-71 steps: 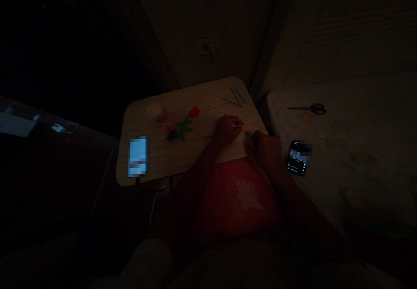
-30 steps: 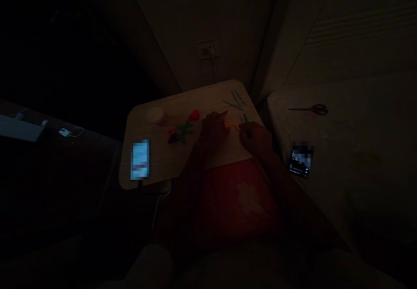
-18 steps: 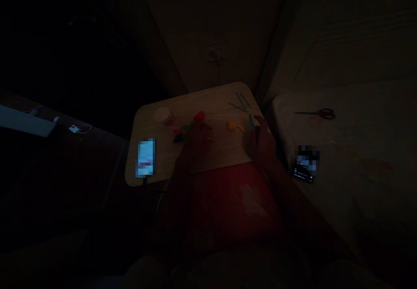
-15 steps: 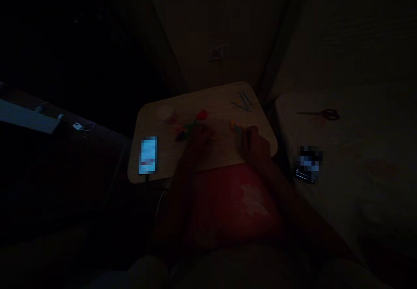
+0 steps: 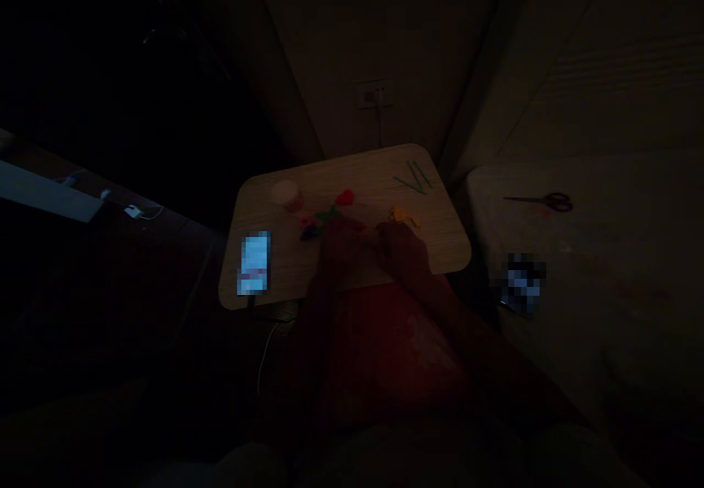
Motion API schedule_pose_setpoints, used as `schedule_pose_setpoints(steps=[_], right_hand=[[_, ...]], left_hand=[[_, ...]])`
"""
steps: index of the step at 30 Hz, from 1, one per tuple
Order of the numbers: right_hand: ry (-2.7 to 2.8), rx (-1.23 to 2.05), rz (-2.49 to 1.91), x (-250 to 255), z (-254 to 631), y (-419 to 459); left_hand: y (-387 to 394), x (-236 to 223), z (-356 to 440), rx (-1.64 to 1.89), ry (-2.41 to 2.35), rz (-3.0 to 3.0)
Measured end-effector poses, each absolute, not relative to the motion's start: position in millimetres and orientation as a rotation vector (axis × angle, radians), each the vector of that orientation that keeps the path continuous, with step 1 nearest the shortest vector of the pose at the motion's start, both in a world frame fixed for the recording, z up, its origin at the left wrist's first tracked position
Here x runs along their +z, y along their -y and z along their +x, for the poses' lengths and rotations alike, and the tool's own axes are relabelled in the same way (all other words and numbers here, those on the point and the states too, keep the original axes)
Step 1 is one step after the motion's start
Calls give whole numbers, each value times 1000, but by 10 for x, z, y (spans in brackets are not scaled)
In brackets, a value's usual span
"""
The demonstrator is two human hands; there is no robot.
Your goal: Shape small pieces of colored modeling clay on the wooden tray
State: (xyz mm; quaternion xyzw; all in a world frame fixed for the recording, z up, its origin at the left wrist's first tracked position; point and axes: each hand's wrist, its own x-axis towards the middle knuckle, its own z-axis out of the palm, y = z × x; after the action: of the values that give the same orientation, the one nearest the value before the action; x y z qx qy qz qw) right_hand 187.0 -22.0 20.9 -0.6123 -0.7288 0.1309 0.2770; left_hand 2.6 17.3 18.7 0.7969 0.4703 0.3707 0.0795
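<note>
Just beyond right hand [image 5: 405, 250]: yellow-orange lump [image 5: 398, 215].

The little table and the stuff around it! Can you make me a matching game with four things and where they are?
Things:
1. scissors
2. tub
3. thin sticks
4. yellow piece

Places:
A. in the far right part of the small table
B. just beyond the right hand
C. on the pale surface to the right of the small table
D. in the far left part of the small table

Right pairs: 1-C, 2-D, 3-A, 4-B
</note>
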Motion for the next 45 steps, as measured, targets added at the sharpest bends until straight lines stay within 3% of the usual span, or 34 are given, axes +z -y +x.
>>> schedule_pose_setpoints(steps=[5,10,17,24,32,39,45], right_hand=[[1897,468,-1458,169,1902,235],[1909,583,-1343,99,1996,274],[1899,522,-1339,53,2004,329],[1732,466,-1321,76,2008,372],[1627,666,-1280,141,1981,352],[1663,613,-1384,159,1959,380],[1140,468,-1499,123,2136,339]], left_hand=[[-123,142,13,1196,-1260,2345],[-57,158,67,1068,-1186,2316],[-19,198,88,947,-1125,2382],[-8,178,103,1101,-1180,2310],[21,226,122,1083,-1155,2350],[58,205,151,1031,-1150,2384],[-15,107,-16,1148,-1311,2343]])
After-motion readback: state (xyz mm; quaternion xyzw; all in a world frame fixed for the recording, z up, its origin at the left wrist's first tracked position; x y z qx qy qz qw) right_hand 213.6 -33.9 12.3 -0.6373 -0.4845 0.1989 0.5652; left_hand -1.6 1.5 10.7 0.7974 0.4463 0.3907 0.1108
